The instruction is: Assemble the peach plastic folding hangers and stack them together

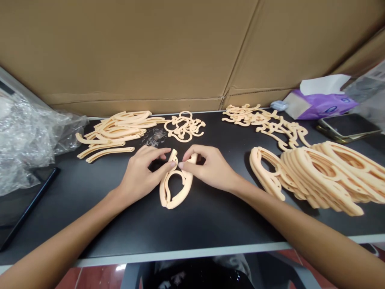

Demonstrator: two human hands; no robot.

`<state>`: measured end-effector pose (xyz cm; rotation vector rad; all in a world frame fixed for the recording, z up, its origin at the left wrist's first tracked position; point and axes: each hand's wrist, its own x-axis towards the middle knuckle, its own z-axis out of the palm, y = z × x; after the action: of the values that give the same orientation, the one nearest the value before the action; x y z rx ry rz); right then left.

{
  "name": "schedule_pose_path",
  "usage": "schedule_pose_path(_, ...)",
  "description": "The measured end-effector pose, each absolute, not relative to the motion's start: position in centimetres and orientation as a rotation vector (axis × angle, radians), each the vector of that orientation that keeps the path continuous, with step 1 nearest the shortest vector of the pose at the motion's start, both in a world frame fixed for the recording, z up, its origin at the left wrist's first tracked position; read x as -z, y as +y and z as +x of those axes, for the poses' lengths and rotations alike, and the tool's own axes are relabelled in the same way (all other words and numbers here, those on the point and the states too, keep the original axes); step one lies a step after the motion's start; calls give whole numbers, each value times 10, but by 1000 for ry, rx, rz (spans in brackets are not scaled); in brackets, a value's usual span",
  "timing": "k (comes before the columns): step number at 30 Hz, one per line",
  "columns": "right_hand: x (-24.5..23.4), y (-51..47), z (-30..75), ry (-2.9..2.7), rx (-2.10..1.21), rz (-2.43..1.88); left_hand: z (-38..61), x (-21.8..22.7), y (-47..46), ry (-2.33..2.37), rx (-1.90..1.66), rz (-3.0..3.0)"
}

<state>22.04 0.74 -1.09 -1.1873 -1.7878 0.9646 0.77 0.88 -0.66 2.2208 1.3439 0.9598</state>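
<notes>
A cream plastic folding hanger (184,193) stands folded on the black table in front of me, its two arms forming a loop with the round end toward me. My left hand (142,170) pinches its upper left arm between thumb and fingers. On the other side, my right hand (210,166) grips the upper right arm, thumb pressed near the middle. Both thumb tips almost meet at the top of the loop. Just behind my hands lies a small pile of cream hooks (185,127). Parts of the hanger are hidden under my fingers.
Curved hanger arms (120,128) are heaped at the back left. Small curved pieces (264,122) lie at the back right, with stacked folded hangers (313,172) nearer. Around these are plastic wrap (27,136), a dark tablet (24,204), a purple tissue pack (323,104) and a phone (350,125).
</notes>
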Motion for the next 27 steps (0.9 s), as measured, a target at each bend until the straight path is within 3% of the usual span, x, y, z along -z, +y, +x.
schedule_pose_path(3,10,7,222,-1971,-654,-1174,6,5,10,1354,-924,2389)
schedule_pose_path(6,10,10,224,-1984,-555,-1184,5,3,11,1370,-848,2363)
schedule_pose_path(17,19,12,226,-2179,-517,-1076,3,-16,2,1183,-206,2368)
schedule_pose_path(27,15,10,228,-2301,-568,-1109,1,-17,4,1052,-262,2229)
